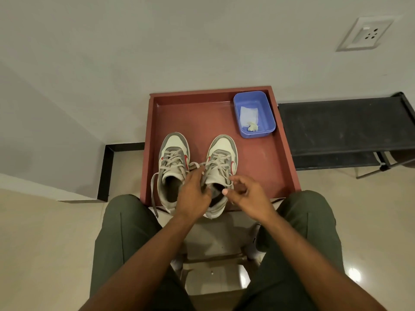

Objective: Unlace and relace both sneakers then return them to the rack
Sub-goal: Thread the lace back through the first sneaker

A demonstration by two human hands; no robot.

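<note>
Rust-red and rimmed on every side, the tabletop (287, 140) carries both sneakers at its near edge, toes pointing toward the wall. The left sneaker (173, 162) sits just beside the right sneaker (221, 158), a narrow gap between them, and their heels reach the near rim. Beyond the sneakers' toes the red surface runs bare to the far rim; to the right of the right sneaker there is open red surface as far as the side rim. A blue tub (254, 114) sits in the far right corner of the tabletop, holding a pale sheet and a small greenish lump I cannot identify.

The left hand (194, 193) covers the right sneaker's inner collar, fingers curled, its grip on a lace end (195, 165) that crosses between the sneakers. The right hand (246, 193) has its grip on the lace (229, 179) at the sneaker's outer top eyelet. Both hands hide much of that sneaker's opening. A loose lace (153, 194) trails off the left sneaker over the near rim. To the right of the tabletop stands a black rack (345, 126), cut off by the picture's edge.
</note>
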